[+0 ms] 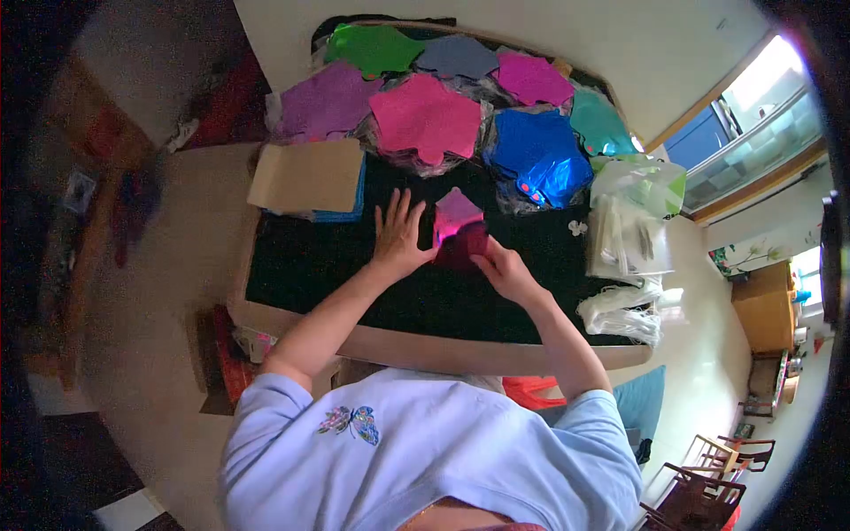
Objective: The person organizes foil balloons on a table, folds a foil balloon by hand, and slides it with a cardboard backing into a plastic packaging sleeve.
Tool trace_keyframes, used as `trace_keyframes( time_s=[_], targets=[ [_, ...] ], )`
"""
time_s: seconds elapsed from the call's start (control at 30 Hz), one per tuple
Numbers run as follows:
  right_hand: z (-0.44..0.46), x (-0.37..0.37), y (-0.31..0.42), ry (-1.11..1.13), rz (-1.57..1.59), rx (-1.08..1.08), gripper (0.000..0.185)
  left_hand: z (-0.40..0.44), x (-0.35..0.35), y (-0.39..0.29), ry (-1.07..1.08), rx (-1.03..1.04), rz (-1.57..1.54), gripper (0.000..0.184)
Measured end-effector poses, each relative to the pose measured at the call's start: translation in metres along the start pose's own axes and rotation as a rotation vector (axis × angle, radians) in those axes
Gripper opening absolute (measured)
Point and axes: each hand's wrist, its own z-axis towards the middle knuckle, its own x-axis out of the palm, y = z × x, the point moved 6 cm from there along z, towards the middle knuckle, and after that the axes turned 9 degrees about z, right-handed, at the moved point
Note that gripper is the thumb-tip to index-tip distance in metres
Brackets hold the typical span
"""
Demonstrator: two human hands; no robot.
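Note:
A shiny pink foil piece (458,212) lies over the dark green cloth, its near part folded up and looking dark red in shadow. My right hand (506,268) pinches that near part between thumb and fingers. On the other side, my left hand (403,234) has its fingers spread on the cloth, with the thumb reaching to the foil's left edge. Beyond the hands are a pink stack of shaped foil pieces (427,117) and a blue foil stack (540,150), both with clear plastic around them.
More foil stacks in green (376,49), purple (328,99), magenta (534,78) and teal (602,122) line the table's back. Tan card (305,175) lies on blue sheets at left. At right are clear plastic bags (627,237) and white string (620,310). Several chairs (695,496) stand beyond.

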Motion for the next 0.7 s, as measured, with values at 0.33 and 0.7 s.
trace_keyframes(
  time_s=[0.33, 0.7],
  targets=[
    [0.034, -0.009, -0.011, -0.281, -0.376, 0.176, 0.03, 0.0, 0.0, -0.001, 0.061, -0.018, -0.004, 0.075],
    [0.037, -0.013, -0.022, -0.423, -0.494, 0.179, 0.027, -0.001, 0.001, 0.0, 0.076, -0.025, -0.019, 0.074]
  ],
)
